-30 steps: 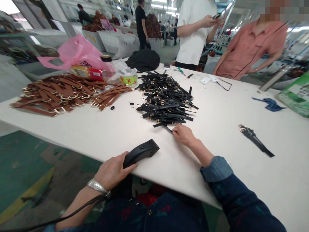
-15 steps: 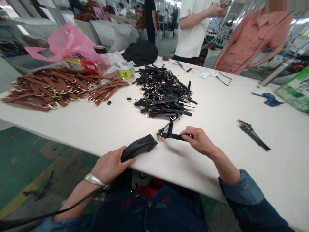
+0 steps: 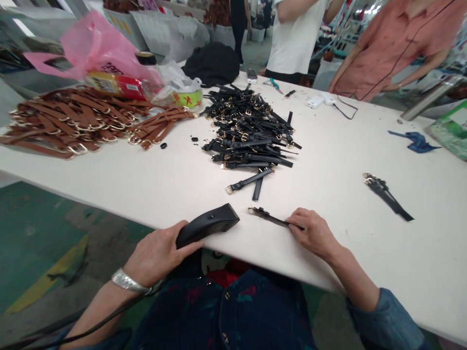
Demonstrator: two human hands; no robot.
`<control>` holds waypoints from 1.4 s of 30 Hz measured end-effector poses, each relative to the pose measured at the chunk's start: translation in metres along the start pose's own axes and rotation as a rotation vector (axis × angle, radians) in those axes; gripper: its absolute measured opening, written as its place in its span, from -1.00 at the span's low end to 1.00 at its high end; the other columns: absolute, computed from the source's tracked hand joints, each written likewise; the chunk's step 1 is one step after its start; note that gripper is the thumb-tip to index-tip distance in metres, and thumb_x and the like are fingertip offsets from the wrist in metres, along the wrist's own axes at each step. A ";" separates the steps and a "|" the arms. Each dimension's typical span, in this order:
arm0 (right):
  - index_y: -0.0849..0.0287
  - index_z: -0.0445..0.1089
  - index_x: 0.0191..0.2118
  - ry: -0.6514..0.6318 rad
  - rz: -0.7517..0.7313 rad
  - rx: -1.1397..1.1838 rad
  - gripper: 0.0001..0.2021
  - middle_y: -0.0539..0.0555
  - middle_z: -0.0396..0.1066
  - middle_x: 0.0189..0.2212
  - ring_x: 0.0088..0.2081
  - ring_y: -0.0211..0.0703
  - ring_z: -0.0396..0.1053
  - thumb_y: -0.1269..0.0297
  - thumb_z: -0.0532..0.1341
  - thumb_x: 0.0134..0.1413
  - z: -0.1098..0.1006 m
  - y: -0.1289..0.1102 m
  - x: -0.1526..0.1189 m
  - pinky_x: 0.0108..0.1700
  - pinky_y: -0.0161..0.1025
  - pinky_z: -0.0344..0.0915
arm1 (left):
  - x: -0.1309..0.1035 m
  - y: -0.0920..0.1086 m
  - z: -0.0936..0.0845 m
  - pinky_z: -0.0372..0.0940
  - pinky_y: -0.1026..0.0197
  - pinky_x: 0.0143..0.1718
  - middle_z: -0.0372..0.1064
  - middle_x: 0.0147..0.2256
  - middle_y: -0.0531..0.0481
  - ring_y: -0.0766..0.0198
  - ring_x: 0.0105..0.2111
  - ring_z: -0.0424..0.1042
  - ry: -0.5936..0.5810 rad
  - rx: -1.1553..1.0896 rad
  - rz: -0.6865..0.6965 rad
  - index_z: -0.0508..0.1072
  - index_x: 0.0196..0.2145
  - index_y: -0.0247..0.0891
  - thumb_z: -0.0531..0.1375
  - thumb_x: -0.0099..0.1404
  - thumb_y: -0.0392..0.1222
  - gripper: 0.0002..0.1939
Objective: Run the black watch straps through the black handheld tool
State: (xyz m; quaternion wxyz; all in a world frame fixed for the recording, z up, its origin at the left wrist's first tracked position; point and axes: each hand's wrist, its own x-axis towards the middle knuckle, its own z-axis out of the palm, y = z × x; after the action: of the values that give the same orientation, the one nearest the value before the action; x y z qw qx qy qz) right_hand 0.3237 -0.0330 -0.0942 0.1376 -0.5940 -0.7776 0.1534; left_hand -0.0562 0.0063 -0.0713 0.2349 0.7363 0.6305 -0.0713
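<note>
My left hand (image 3: 158, 250) is closed around a black corded tool shaped like a hair clipper (image 3: 207, 224), its wide end pointing right. Between the fingertips of my right hand (image 3: 314, 231) is a black buckle strap (image 3: 272, 218), held edge-on just above the table with its buckle towards the tool. A gap separates strap and tool. Beyond them lies a heap of black buckle straps (image 3: 251, 131), with a loose strap (image 3: 250, 181) at its near edge. More black straps (image 3: 388, 197) lie together on the right.
Brown buckle straps (image 3: 65, 121) are piled on the left of the white table (image 3: 328, 301). Behind them stand a pink bag (image 3: 98, 48) and a tape roll (image 3: 187, 98). A black cloth item (image 3: 211, 63), blue scrap (image 3: 416, 141) and white charger (image 3: 315, 102) lie farther back. Two people stand across the table.
My right hand has drawn its strap away from the heap, right and towards me. Another strap now lies alone at the heap's near edge. The clipper-like tool stays in my left hand.
</note>
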 end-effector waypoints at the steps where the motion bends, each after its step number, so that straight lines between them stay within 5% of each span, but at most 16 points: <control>1: 0.10 0.49 -0.17 0.000 -0.002 -0.002 -0.75 0.08 0.46 -0.19 -0.17 -0.09 0.39 0.47 0.13 0.10 0.001 -0.003 0.000 -0.08 -0.14 0.26 | 0.000 0.002 0.000 0.18 0.16 -0.35 0.44 -0.39 -0.01 0.08 -0.36 0.46 -0.001 -0.005 0.008 0.35 -0.15 -0.12 0.04 0.19 0.36 -0.47; 8: 0.11 0.48 -0.12 0.057 -0.005 0.126 -0.78 0.12 0.45 -0.18 -0.13 -0.05 0.35 0.29 0.24 0.09 0.030 -0.039 0.033 -0.08 -0.13 0.29 | 0.006 0.027 -0.009 0.20 0.16 -0.32 0.47 -0.36 -0.03 0.07 -0.33 0.48 0.020 0.062 0.045 0.34 -0.11 -0.10 0.04 0.21 0.36 -0.47; 14: 0.14 0.48 -0.22 0.158 0.013 0.165 -0.86 0.12 0.43 -0.28 -0.18 -0.07 0.34 0.27 0.26 0.10 0.051 -0.040 0.042 -0.11 -0.15 0.28 | 0.016 0.050 -0.011 0.18 0.16 -0.36 0.48 -0.36 -0.09 0.05 -0.33 0.49 -0.013 0.193 0.123 0.33 -0.11 -0.15 0.04 0.25 0.29 -0.51; 22: 0.21 0.44 -0.32 0.230 -0.047 0.341 -0.87 0.16 0.39 -0.21 -0.20 -0.11 0.37 0.46 0.24 -0.07 0.051 -0.031 0.035 -0.13 -0.18 0.34 | 0.017 0.064 -0.024 0.22 0.11 -0.35 0.49 -0.34 -0.15 -0.03 -0.30 0.50 -0.090 0.312 0.110 0.31 -0.16 -0.20 0.01 0.28 0.22 -0.56; 28: 0.17 0.48 -0.28 0.265 -0.057 0.311 -0.87 0.18 0.41 -0.12 -0.08 -0.03 0.38 0.41 0.25 -0.01 0.049 -0.025 0.028 -0.01 -0.07 0.34 | 0.019 0.068 -0.032 0.23 0.09 -0.34 0.49 -0.31 -0.17 -0.06 -0.27 0.50 -0.108 0.385 0.131 0.33 -0.16 -0.20 -0.01 0.27 0.22 -0.55; 33: 0.15 0.49 -0.26 0.199 -0.051 0.315 -0.85 0.12 0.47 -0.19 -0.14 -0.07 0.39 0.42 0.27 -0.02 0.050 -0.029 0.032 -0.03 -0.10 0.34 | 0.017 0.066 -0.039 0.23 0.07 -0.36 0.48 -0.36 -0.17 -0.09 -0.33 0.49 -0.030 0.427 0.123 0.34 -0.13 -0.20 -0.03 0.24 0.29 -0.47; 42: 0.17 0.48 -0.24 0.197 -0.093 0.372 -0.84 0.14 0.44 -0.20 -0.16 -0.10 0.38 0.41 0.27 -0.01 0.053 -0.029 0.032 -0.05 -0.13 0.35 | 0.021 0.076 -0.029 0.24 0.08 -0.36 0.48 -0.35 -0.17 -0.08 -0.31 0.50 -0.108 0.432 0.124 0.32 -0.15 -0.22 -0.01 0.26 0.22 -0.54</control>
State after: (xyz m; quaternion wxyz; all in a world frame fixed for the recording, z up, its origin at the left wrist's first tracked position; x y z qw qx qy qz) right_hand 0.2688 -0.0129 -0.1303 0.3269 -0.5340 -0.7453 0.2291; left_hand 0.0155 0.0309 -0.0346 0.1092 0.8019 0.5406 -0.2296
